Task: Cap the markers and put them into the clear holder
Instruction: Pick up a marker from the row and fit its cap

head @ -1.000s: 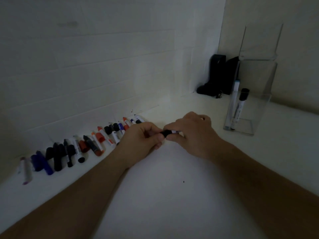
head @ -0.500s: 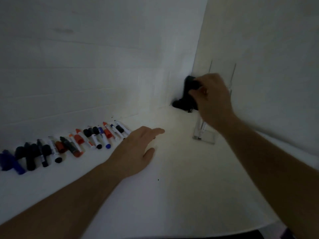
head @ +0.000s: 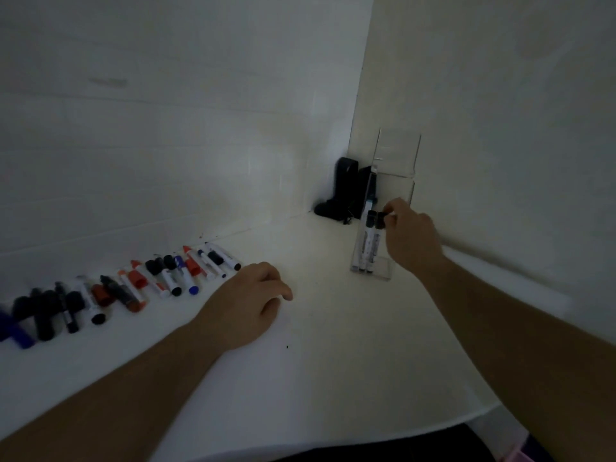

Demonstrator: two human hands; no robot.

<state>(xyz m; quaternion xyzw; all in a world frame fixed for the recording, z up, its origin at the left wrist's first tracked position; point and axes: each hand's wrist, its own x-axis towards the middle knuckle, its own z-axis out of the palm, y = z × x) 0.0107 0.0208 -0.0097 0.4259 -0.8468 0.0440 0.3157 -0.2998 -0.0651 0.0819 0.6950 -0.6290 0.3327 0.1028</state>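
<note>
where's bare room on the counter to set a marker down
Bare counter lies between the left hand and the clear holder, and in front between both forearms. It is crowded along the wall, where the marker row lies, and in the corner by the black object.

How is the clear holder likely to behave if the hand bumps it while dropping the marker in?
The clear holder is tall on a small base, so it probably tips easily. It holds only a few markers, so little weight steadies it. The right hand pinches a black-capped marker near its top.
</note>
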